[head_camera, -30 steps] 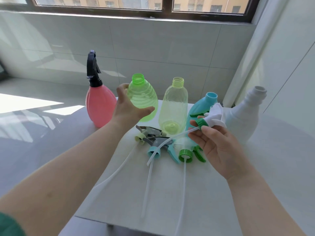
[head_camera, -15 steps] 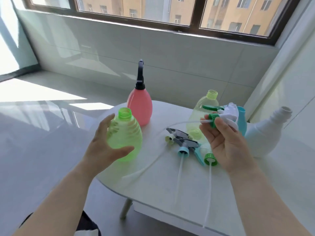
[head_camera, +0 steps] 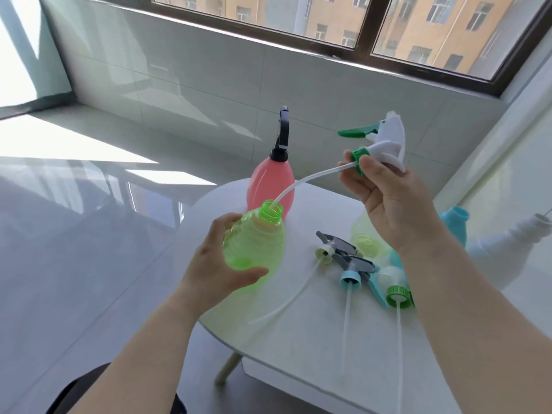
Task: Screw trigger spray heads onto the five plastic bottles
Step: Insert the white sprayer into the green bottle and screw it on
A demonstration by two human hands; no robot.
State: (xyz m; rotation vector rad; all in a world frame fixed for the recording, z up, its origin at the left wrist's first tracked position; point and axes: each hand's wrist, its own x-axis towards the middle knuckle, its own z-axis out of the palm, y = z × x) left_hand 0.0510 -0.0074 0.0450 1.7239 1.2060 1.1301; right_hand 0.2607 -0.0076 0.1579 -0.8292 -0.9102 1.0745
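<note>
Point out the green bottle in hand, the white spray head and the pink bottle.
green bottle (head_camera: 254, 251): head view, on its ribbed body.
white spray head (head_camera: 391, 135): head view, on its white housing.
pink bottle (head_camera: 267, 183): head view, on its pink belly.

The tube (head_camera: 313, 177) of my spray head (head_camera: 385, 141) dips into the ribbed bottle (head_camera: 257, 249), left of loose heads (head_camera: 350, 262) on the table (head_camera: 298, 348).

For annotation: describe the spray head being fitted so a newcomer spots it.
Above the white table, the right hand pinches a spray head by its green collar. It is the only head off the table, white with a green trigger, its tube dipping into the green bottle in the left hand; the other heads lie flat.
</note>
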